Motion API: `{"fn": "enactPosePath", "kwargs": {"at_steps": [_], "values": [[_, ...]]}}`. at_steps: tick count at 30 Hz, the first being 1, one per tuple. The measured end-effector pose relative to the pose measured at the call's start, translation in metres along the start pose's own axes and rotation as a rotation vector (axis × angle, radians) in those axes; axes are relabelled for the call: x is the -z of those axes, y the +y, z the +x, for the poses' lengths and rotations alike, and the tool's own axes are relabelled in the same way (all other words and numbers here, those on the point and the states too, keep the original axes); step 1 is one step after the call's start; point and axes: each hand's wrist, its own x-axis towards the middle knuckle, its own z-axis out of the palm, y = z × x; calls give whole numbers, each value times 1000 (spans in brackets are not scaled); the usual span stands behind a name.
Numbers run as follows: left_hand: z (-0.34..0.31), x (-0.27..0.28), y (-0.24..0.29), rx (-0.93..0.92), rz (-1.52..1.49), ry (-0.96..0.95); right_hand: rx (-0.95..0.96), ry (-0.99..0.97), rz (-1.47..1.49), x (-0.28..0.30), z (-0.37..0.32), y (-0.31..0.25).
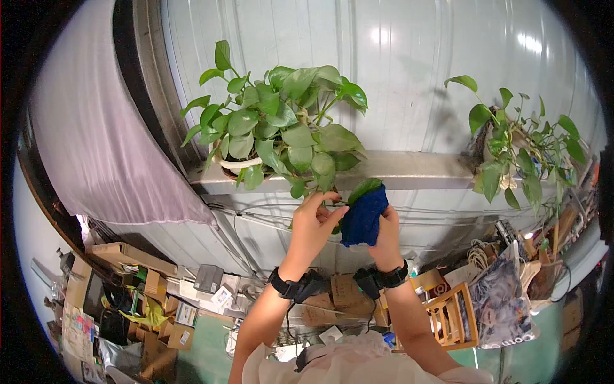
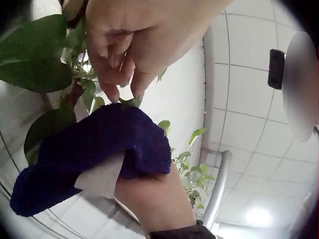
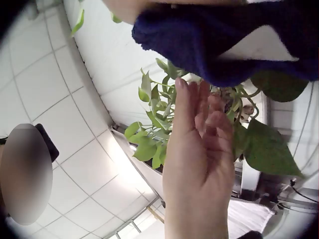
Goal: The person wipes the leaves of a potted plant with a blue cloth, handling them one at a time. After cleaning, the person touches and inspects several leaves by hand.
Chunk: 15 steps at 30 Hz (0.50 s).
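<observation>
A leafy green potted plant (image 1: pixel 275 128) stands on the ledge in the head view. Just below its foliage, my left hand (image 1: pixel 310 224) pinches the edge of a leaf (image 2: pixel 130 102) between thumb and finger. My right hand (image 1: pixel 387 240) holds a dark blue cloth (image 1: pixel 362 221) against that part of the plant. A leaf (image 1: pixel 366 188) shows above the cloth's upper edge. The cloth carries a white label (image 2: pixel 102 177), and it covers most of the right fingers in the left wrist view.
A second potted plant (image 1: pixel 524 147) sits at the right end of the ledge (image 1: pixel 416 165). Cables (image 1: pixel 256 217) run along the wall below. A pale curtain (image 1: pixel 121 128) hangs at the left. Cardboard boxes (image 1: pixel 157 285) and a wooden chair (image 1: pixel 454 320) are lower down.
</observation>
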Motion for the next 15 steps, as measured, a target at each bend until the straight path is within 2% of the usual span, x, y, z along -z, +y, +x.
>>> {"fn": "enactPosePath", "kwargs": {"at_steps": [3, 6, 9, 12, 15], "values": [[5, -3, -5, -134, 97, -19, 2, -5, -19, 1, 1, 0], [7, -7, -9, -144, 135, -57, 5, 54, 19, 0, 1, 4], [6, -8, -1, -50, 35, -55, 28, 47, 7, -7, -4, 1], [7, -9, 0, -173, 118, -50, 63, 11, -19, -6, -2, 8], [6, -8, 2, -162, 101, -86, 78, 49, 29, -7, 0, 12]]}}
